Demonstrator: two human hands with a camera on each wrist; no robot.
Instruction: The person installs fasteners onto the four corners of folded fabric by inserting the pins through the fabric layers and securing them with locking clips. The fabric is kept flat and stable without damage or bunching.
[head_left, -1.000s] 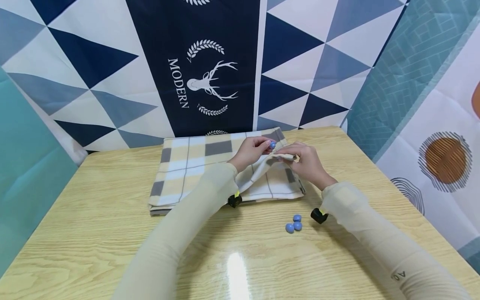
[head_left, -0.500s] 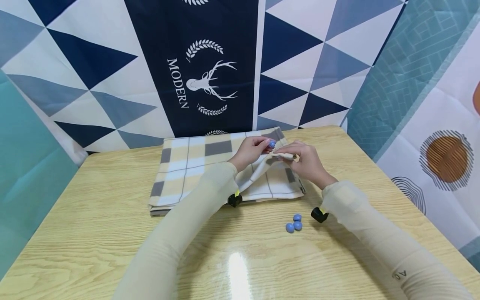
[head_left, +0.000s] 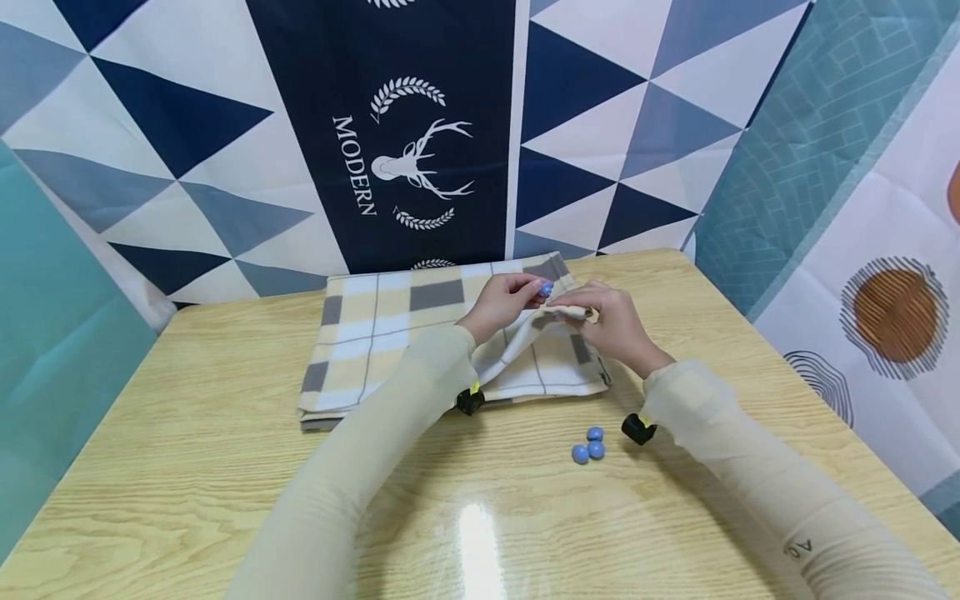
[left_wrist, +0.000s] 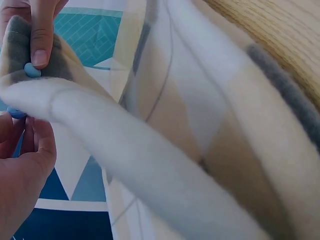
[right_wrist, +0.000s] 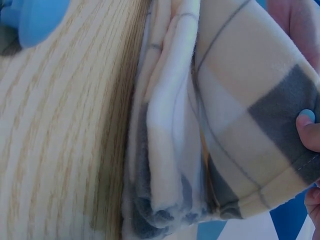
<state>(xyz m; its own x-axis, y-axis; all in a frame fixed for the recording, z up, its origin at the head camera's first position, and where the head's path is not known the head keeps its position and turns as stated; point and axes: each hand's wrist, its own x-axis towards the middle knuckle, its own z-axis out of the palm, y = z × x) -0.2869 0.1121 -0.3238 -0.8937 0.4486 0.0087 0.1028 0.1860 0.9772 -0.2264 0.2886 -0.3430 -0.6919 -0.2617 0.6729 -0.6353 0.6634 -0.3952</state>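
A plaid blanket [head_left: 371,342] in cream, white and grey lies folded at the back of the table, its right front corner lifted into a fold. My right hand [head_left: 611,318] grips that raised corner. Under its thumb, a small blue piece [right_wrist: 306,115] lies against a grey square of the blanket. Close on the other side of the fold, my left hand [head_left: 501,303] pinches a round blue fastener piece [head_left: 546,288] between thumb and fingers. In the left wrist view this piece [left_wrist: 16,112] sits just beneath the cloth edge, opposite the thumb-side one.
Three blue rounded fasteners [head_left: 596,450] lie grouped on the wooden table [head_left: 225,467], in front of the blanket and near the right wrist's black camera [head_left: 639,430]. A patterned cloth backdrop [head_left: 427,158] rises behind the table.
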